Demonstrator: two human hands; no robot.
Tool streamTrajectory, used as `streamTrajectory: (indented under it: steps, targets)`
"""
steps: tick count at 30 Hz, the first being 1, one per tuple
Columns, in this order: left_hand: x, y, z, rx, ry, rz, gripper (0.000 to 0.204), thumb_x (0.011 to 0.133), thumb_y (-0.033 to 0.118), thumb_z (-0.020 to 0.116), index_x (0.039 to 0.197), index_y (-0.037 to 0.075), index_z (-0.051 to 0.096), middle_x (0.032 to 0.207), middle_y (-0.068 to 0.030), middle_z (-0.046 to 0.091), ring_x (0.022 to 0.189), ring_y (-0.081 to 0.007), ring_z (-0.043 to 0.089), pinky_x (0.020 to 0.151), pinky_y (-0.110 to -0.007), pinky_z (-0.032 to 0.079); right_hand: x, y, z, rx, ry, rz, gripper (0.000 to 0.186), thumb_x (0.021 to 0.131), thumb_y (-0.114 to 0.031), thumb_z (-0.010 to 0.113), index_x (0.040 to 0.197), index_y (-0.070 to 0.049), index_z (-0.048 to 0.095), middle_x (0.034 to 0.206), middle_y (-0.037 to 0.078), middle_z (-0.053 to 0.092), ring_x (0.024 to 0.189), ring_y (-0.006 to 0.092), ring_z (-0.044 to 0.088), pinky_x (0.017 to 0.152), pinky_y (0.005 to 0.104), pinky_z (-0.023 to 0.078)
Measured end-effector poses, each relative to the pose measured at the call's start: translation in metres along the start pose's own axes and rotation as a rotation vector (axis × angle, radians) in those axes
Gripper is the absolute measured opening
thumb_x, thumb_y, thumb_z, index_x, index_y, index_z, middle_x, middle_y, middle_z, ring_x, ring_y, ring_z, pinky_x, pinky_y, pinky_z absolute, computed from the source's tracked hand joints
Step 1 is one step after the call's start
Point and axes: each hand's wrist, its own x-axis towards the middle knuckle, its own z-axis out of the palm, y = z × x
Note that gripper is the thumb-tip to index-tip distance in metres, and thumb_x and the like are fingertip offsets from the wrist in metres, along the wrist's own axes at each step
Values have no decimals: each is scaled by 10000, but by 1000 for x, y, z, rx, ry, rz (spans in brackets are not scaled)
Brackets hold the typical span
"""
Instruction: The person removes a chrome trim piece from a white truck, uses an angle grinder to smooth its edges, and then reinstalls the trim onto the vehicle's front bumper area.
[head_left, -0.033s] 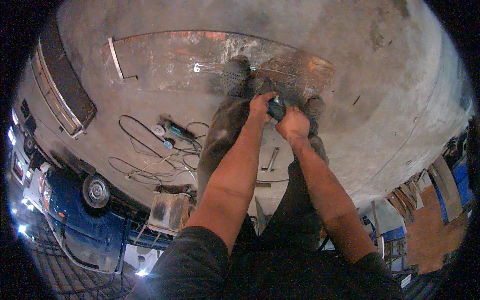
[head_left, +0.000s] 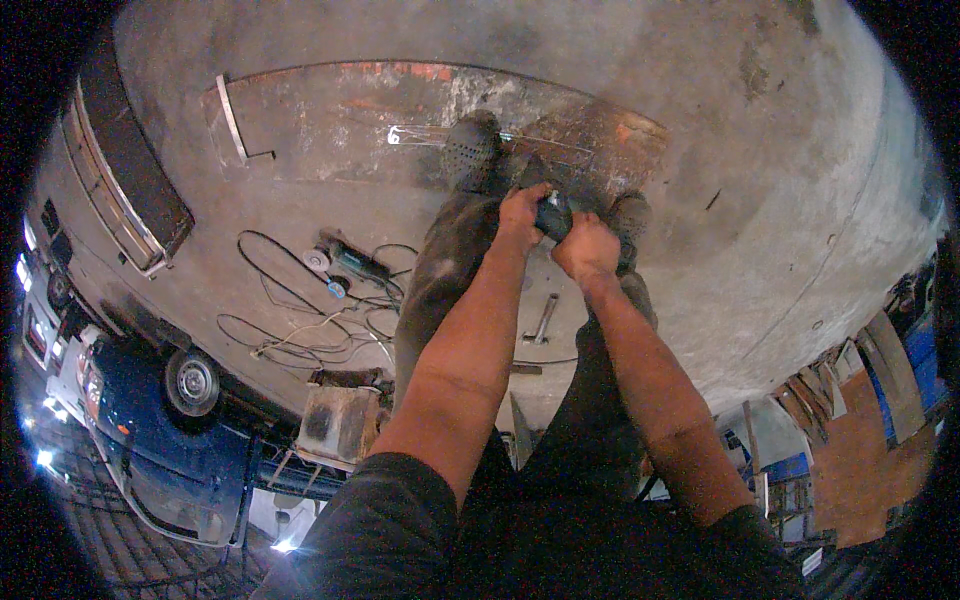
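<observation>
Both hands were closed around a dark handheld tool (head_left: 553,218), probably a grinder, held low between the person's feet. The left hand (head_left: 521,212) wrapped its forward part and the right hand (head_left: 590,248) its rear; spreading the grip along the body presumably helped steady it. Exactly how the fingers closed underneath could not be told, nor could what the tool's front end touched.

Just beyond, the left shoe (head_left: 472,150) stood across thin metal strips (head_left: 415,135), perhaps to pin them down, their bright end poking out to its left. The strips lay on a scuffed, rust-stained sheet (head_left: 310,125), which may have served as a flat base over the concrete floor (head_left: 760,220). The right shoe (head_left: 630,222) stood farther right, giving a wide stance that left room for the arms.

Between the legs lay a small metal bar piece (head_left: 546,318). To the left, a teal grinder (head_left: 358,263) rested on the floor beside looped cables (head_left: 290,335), seemingly set aside within reach. Farther out stood a dark blue vehicle (head_left: 170,460), and on the right leaned brown boards (head_left: 860,455).
</observation>
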Motion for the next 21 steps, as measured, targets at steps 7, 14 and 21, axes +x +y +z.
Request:
streamTrajectory:
  steps: [7,14,21]
  targets:
    - [9,-6,-5,-43,5,-8,871,737,124,774,1473,70,311,1150,-136,621,988,-290,619,837,-552,478,-1,-1,-4,0,48,-26,481,691,-218,710,1138,-67,617,1127,134,632,1043,322,646,890,425,538]
    - [8,-4,-4,-114,-58,-10,640,736,109,773,1310,58,493,1108,-122,637,941,-297,640,797,-538,511,1,2,-13,-49,16,-66,460,689,-204,695,1121,-65,618,1110,130,632,1037,325,643,872,425,544]
    - [-10,-5,8,-154,47,0,399,770,105,749,1131,101,577,989,-99,637,845,-290,642,736,-479,542,7,8,-14,-96,43,-108,416,677,-183,702,1068,-62,632,1083,119,635,1024,314,642,851,425,548]
